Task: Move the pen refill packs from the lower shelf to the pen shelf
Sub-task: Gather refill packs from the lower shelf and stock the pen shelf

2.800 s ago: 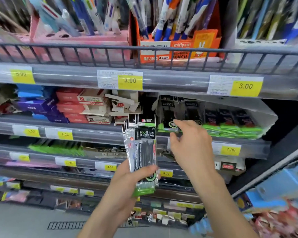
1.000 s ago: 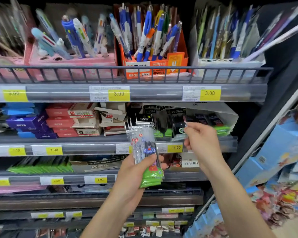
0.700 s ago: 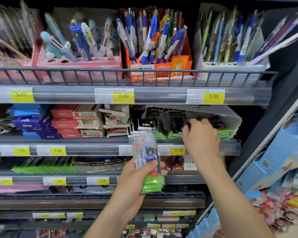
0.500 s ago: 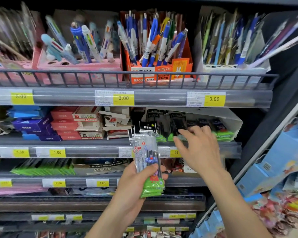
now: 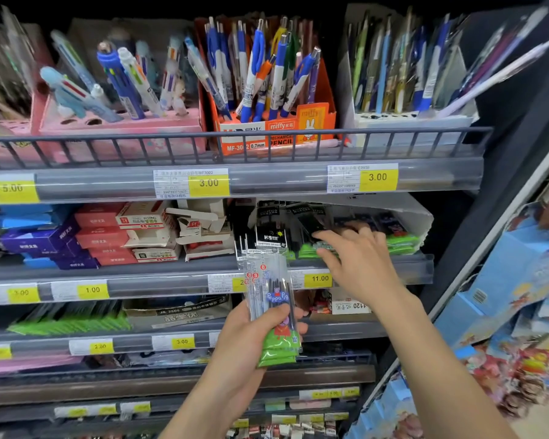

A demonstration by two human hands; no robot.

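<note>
A low wire rail (image 5: 235, 144) fronts the pen shelf (image 5: 267, 182), and open room is left above it only between the pen tips and the dark top edge. On that shelf a pink holder (image 5: 121, 131), an orange box (image 5: 276, 131) and a white holder (image 5: 412, 125) are each filled with leaning pens. Beneath it, a white carton (image 5: 419, 217) on the lower shelf (image 5: 393, 267) holds more refill packs (image 5: 400, 242), lying with their green ends toward the shelf lip. The right hand (image 5: 358, 264) is reached into the carton mouth, fingers spread and straight, resting on a pack without gripping it. A stack of pen refill packs (image 5: 273, 299) is clamped in the left hand (image 5: 251, 340) in front of the shelves, long axis near upright, green ends down, black header cards up.
</note>
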